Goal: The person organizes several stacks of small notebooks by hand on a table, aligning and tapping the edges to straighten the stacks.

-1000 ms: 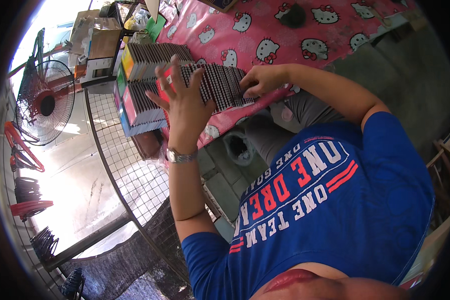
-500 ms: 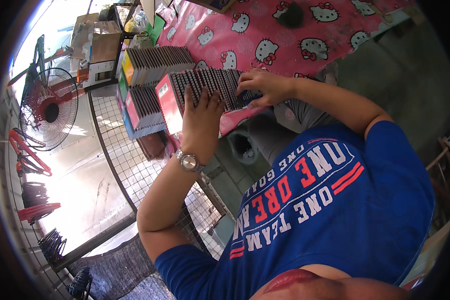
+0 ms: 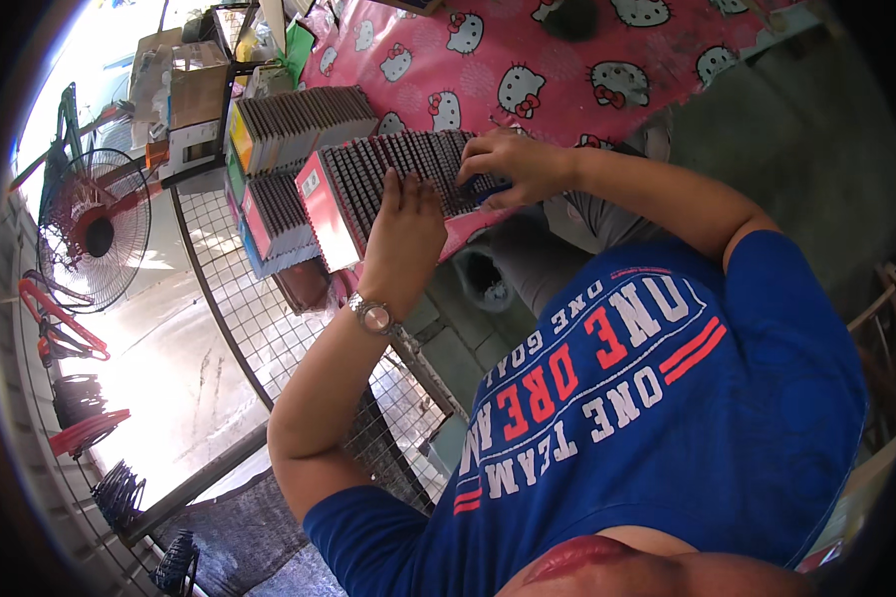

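A long row of spiral-bound notebooks point(image 3: 353, 177) stands at the edge of the pink-covered table, with the wire spines upward and a pink-red cover facing left. My left hand point(image 3: 408, 227), a metal watch on its wrist, lies across the spines near the middle of the row with its fingers stretched out. At the row's right end, my right hand point(image 3: 528, 171) curls its fingers and thumb over the last notebooks, which look dark blue. Its palm hides part of that end.
Behind and left of the row stand more stacked notebooks point(image 3: 294, 124). The table's pink patterned cover point(image 3: 558, 99) spreads beyond. To the left are a wire mesh panel point(image 3: 214, 234), a fan point(image 3: 95, 234), cardboard boxes point(image 3: 197, 90) and hanging red hangers point(image 3: 65, 323).
The fingers of my left hand have drawn closer together and shifted slightly right along the spines. My right hand keeps its place at the row's end. The whole view has shifted a little.
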The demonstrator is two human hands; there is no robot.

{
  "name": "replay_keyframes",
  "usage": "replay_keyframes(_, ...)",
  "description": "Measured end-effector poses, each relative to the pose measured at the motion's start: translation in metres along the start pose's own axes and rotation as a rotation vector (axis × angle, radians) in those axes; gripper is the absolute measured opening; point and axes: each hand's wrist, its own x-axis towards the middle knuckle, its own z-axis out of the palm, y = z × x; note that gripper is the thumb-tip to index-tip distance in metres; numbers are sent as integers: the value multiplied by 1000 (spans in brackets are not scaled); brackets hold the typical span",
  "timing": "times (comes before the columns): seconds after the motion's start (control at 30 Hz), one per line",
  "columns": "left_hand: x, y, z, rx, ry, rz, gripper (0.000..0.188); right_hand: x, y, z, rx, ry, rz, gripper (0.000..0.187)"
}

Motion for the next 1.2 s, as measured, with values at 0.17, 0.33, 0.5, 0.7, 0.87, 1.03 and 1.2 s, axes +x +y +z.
replay_keyframes(0.17,0,-2,-4,16,25,10,35,1,2,7,-14,69,-55,44)
replay_keyframes(0.33,-3,-5,3,-61,39,-18,36,4,3,14,1,40,-55,46)
replay_keyframes(0.5,-11,-7,8,-127,73,-13,40,6,6,22,13,64,-80,47)
replay_keyframes(0.7,-12,-7,7,-124,49,-6,41,6,6,23,263,-171,128,38)
replay_keyframes(0.87,-7,-4,1,-89,39,-13,40,-2,11,36,409,-102,149,39)
replay_keyframes(1.03,2,2,-13,-61,-85,-28,42,-1,11,22,149,-29,-5,41)
replay_keyframes(1.2,5,-5,-14,-62,-59,20,41,-1,16,24,39,25,-41,42)
